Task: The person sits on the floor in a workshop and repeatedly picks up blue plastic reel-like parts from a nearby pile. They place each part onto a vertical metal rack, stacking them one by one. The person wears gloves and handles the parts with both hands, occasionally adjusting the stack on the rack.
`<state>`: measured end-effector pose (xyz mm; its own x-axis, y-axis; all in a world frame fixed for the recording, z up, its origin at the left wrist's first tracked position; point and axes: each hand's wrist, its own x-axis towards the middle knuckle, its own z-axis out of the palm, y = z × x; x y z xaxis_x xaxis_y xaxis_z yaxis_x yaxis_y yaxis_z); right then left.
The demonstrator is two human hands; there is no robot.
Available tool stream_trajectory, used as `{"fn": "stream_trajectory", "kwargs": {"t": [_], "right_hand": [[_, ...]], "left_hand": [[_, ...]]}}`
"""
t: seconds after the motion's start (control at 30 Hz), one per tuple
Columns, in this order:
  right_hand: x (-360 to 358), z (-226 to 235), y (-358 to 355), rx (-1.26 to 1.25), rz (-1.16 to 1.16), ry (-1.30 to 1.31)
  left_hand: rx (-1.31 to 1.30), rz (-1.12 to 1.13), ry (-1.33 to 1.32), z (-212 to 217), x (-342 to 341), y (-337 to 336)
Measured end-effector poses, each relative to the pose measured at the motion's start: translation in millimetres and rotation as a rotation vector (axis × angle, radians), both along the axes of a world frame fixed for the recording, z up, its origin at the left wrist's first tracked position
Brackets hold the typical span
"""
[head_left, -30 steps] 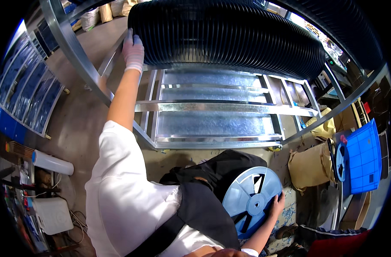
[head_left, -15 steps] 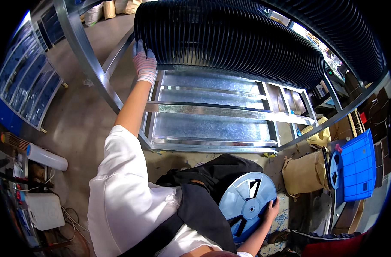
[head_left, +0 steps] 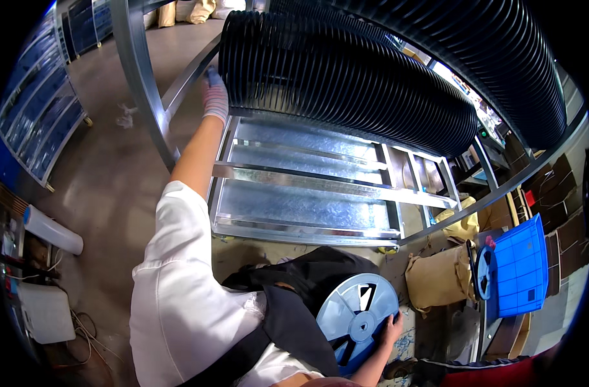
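A long row of thin black discs [head_left: 346, 77], apparently reels standing on edge side by side, lies on a metal rack [head_left: 294, 175]. My left hand [head_left: 215, 97], in a striped glove with blue-grey fingertips, reaches up to the left end of this row. Its fingers stretch along the end disc, partly hidden and a little blurred; nothing shows in them. Low in front of me, my bare right hand [head_left: 391, 327] grips the right rim of a blue-grey plastic reel [head_left: 362, 326] with a round hub and cut-out slots. The reel tilts against my dark apron.
Another row of black discs [head_left: 501, 71] sits higher at the right. Near the rack's right side stand a brown sack [head_left: 439, 280] and a blue crate [head_left: 520, 267]. Blue shelving [head_left: 39, 97] is at far left, with a white roll [head_left: 52, 230] and loose cables [head_left: 81, 329] below.
My left hand has slid from the front of the end disc round toward its outer side. The view has shifted slightly; my right hand still holds the reel.
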<state>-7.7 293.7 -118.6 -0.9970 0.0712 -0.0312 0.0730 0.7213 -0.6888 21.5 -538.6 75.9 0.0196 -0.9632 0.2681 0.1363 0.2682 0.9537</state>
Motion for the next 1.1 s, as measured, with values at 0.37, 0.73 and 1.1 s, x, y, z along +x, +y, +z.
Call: {"fn": "stream_trajectory", "kwargs": {"t": [0.37,0.73,1.1], "right_hand": [[-7.6,-13.2,12.2,0.019,0.028,0.055],[-0.3,27.9,-29.6,-0.051,0.035,0.058],[-8.9,20.3,-32.9,-0.212,0.071,0.019]], "left_hand": [[0.247,-0.682,0.382,-29.6,-8.1,-74.6],[0.428,-0.74,0.579,-30.9,0.8,-118.9],[0.443,-0.732,0.556,-22.3,-1.7,-111.9]]}}
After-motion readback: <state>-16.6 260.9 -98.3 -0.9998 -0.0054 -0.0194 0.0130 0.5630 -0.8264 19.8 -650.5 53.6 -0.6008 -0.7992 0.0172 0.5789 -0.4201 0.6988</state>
